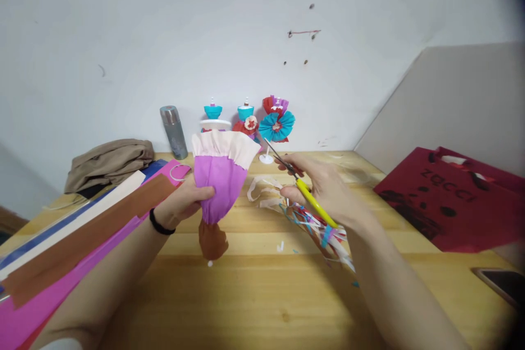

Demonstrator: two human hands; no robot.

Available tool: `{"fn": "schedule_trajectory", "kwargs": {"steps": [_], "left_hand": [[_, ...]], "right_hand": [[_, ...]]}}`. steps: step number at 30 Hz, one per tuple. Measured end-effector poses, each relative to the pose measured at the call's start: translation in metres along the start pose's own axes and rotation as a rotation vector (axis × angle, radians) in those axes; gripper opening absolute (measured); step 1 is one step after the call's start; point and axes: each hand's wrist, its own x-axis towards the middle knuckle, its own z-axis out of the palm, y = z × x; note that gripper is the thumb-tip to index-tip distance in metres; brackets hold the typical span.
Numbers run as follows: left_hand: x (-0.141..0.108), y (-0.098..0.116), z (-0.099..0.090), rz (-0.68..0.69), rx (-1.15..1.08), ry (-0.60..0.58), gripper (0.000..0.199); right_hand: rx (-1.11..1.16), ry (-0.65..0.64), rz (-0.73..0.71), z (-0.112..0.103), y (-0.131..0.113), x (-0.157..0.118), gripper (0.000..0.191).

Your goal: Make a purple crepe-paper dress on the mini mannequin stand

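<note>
Pale wall point(164, 38) at the back, screw holes and all, and up against it sits a light wooden table point(246, 306) with a fair bit of craft stuff on it. Left hand point(184, 199), black band point(161, 224) on the wrist, is clamped on a gathered crepe-paper piece point(219, 180), cream ruffle on top, purple in the middle, brown bunch hanging at the bottom, and it's being held up over the middle of the table. Right hand point(324, 183) is wrapped round yellow-handled scissors point(314, 205), blades pointing up and left toward the cream edge; honestly can't tell from this angle whether the tips touch it. Below that hand there's a messy heap of paper scraps point(338, 240), with a few tiny bits lying nearer the front. Along the wall stand a grey flask point(174, 131) and a row of crepe-paper figures point(276, 126) in teal, red and purple. Over on the left, long paper sheets point(94, 229) in purple, brown, cream and blue lie next to a crumpled tan cloth point(110, 164). Far right has a red bag point(443, 202) and a dark phone-like thing point(500, 284) near the edge of view.
</note>
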Motion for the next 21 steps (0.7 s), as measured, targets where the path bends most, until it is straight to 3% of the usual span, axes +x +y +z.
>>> {"fn": "schedule_trajectory", "kwargs": {"steps": [5,12,21], "left_hand": [[-0.003,-0.013,-0.008,-0.119,-0.115,-0.161,0.043],[-0.014,-0.025,-0.007,-0.237,-0.229,-0.138,0.049],[-0.004,-0.022,-0.012,-0.193,-0.161,-0.119,0.040]], "right_hand": [[0.003,0.000,-0.031,0.005,0.001,-0.002,0.057],[0.042,-0.043,-0.102,0.004,0.001,-0.001,0.062],[0.005,-0.035,-0.158,-0.001,-0.001,0.000,0.060]]}}
